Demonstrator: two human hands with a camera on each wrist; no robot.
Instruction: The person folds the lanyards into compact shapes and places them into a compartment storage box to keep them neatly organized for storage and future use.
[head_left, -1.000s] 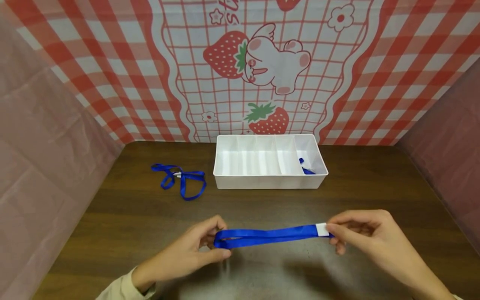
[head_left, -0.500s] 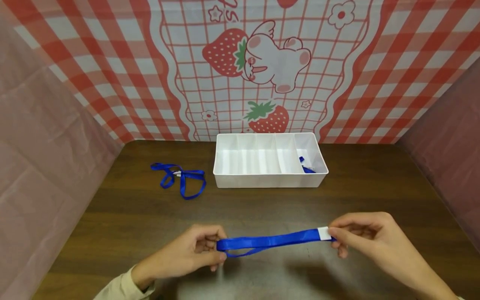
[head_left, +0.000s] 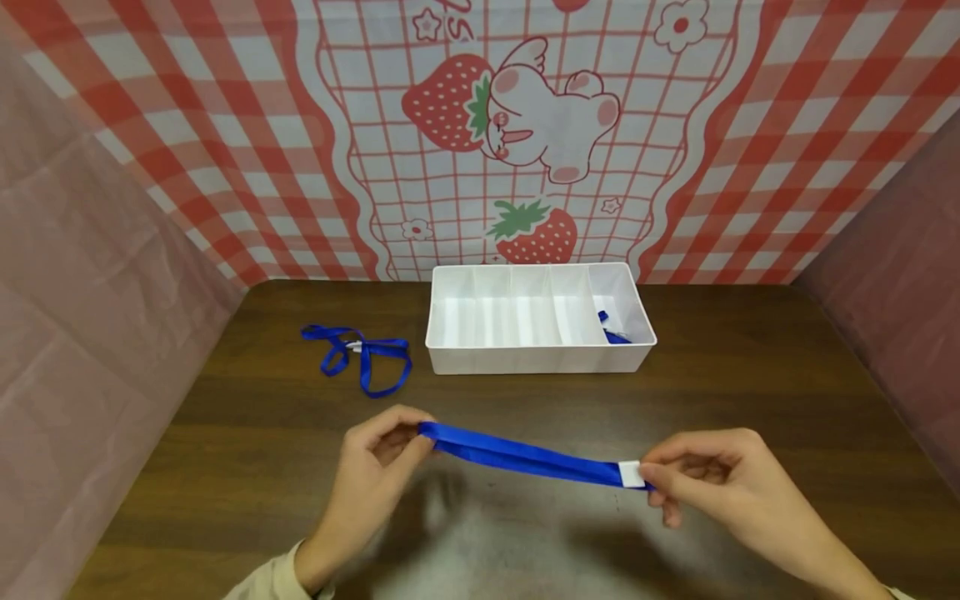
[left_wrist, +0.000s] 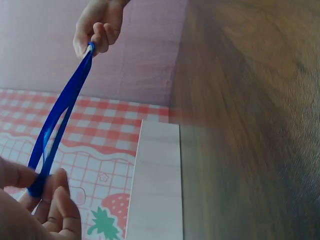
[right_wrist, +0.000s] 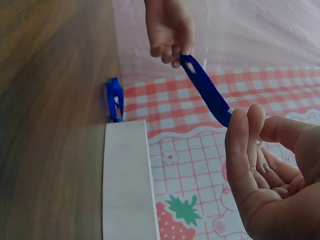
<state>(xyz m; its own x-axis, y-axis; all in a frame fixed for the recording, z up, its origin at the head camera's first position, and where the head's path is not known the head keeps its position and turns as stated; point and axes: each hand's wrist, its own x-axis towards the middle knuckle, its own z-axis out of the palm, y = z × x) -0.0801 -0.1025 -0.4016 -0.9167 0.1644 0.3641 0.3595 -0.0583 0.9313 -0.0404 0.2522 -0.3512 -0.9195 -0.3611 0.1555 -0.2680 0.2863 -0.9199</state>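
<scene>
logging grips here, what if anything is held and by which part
A blue strap: left hand pinches its folded end, right hand the end at the white band.

From above, the head view looks forward and down across the bench (head_left: 247,450); the wrist views, close and tipped sideways, face along the shared blue strap (head_left: 525,462), bench at three o'clock (left) and nine (right).

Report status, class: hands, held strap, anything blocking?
Left hand, right hand each pinching an end of strap. Held above table, white tag at right hand. Second strap left of tray, blocking neither hand.
</scene>
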